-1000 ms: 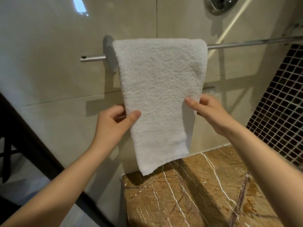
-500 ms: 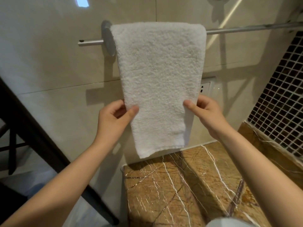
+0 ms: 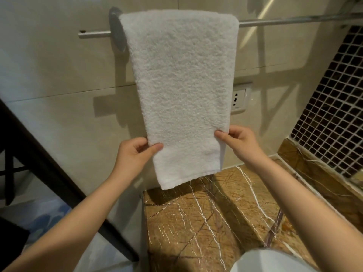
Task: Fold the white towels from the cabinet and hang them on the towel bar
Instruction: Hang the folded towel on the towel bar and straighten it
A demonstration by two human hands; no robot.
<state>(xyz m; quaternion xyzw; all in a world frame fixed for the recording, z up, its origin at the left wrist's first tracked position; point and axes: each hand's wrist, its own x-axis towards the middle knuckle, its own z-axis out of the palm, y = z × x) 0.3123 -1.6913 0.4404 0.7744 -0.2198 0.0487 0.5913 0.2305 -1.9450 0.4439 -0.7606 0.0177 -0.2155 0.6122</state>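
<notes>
A folded white towel (image 3: 182, 79) hangs over the metal towel bar (image 3: 290, 20) on the beige tiled wall, next to the bar's round mount (image 3: 116, 30). My left hand (image 3: 135, 156) pinches the towel's left edge low down, thumb on the front. My right hand (image 3: 241, 142) pinches the right edge at about the same height. The towel's bottom edge hangs just above the brown marble counter (image 3: 206, 216).
A wall socket (image 3: 239, 99) sits behind the towel's right edge. A dark mosaic tile panel (image 3: 332, 103) fills the right side. A dark frame (image 3: 49, 169) slants across the lower left. A white rounded rim (image 3: 273, 260) shows at the bottom right.
Both hands have slid down the towel's side edges toward its lower end. The view has tilted down, so the bar sits higher in frame.
</notes>
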